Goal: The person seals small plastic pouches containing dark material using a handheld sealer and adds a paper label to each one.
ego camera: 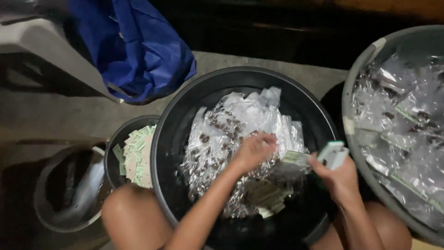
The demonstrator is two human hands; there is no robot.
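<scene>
head | clear packets point(236, 134) heaped, crinkled, dark bits inside | black tub point(171, 139)

The grey tub point(356, 88) on the right runs off the picture's edge, so only part of its load of clear packets shows. The right hand point(340, 178) is blurred, and the pale object point(334, 154) it grips may be a small stapler. The left hand point(254, 150) hides the packets under its fingers.
</scene>
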